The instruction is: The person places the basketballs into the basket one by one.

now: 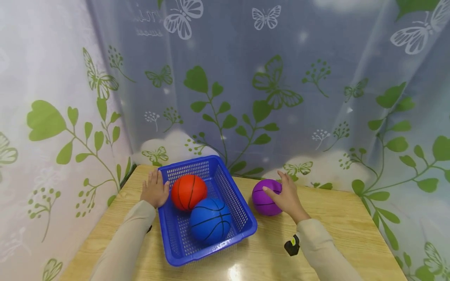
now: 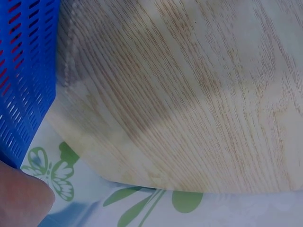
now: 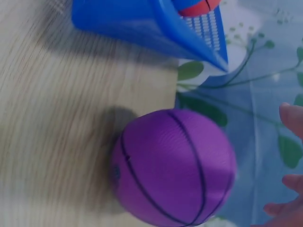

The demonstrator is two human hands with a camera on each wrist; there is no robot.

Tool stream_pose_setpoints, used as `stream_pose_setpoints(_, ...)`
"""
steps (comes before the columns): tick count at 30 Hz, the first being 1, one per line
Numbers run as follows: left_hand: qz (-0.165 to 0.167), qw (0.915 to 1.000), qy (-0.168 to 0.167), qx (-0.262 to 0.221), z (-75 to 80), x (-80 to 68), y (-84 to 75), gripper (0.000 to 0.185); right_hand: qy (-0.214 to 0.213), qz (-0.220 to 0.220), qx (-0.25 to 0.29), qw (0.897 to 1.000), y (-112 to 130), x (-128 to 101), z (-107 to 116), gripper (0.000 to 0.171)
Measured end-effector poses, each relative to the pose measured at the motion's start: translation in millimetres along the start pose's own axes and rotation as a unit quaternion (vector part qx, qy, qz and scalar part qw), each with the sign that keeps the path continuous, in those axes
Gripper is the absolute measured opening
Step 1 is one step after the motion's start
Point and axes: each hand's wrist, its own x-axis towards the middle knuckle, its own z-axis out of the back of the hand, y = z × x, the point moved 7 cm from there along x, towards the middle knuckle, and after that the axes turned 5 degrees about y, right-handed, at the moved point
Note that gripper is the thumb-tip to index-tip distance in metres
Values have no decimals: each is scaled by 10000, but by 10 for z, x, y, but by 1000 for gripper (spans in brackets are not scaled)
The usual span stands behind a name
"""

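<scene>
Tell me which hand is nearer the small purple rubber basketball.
Right. The right hand rests on the small purple rubber basketball; the left hand is beyond the blue plastic basket, at its far-left wall.

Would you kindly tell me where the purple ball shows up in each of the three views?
Head view: the purple ball lies on the table right of centre, under the right hand.
Left wrist view: not in it.
Right wrist view: it fills the lower middle, on the table's edge.
Shared landmark: the blue basket, seen at the left edge from the left wrist and at the top from the right wrist.
</scene>
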Motion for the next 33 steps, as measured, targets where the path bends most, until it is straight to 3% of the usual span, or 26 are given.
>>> stream_pose_setpoints(6, 27, 10000, 61, 1, 21, -17, -25, 62, -49, -285, 204, 9994, -166, 54, -60, 86)
stream_pose_setpoints(14, 32, 10000, 64, 0, 29, -27, -39, 62, -41, -765, 460, 9960, -411, 121, -318, 97)
stream_pose_setpoints(22, 53, 10000, 76, -20, 44, -35, -56, 62, -332, -593, 290, 9973, -456, 83, -403, 96)
stream_pose_setpoints(33, 41, 10000, 38, 68, 27, -31, -36, 62, -299, -706, 506, 9958, -556, 25, -376, 95)
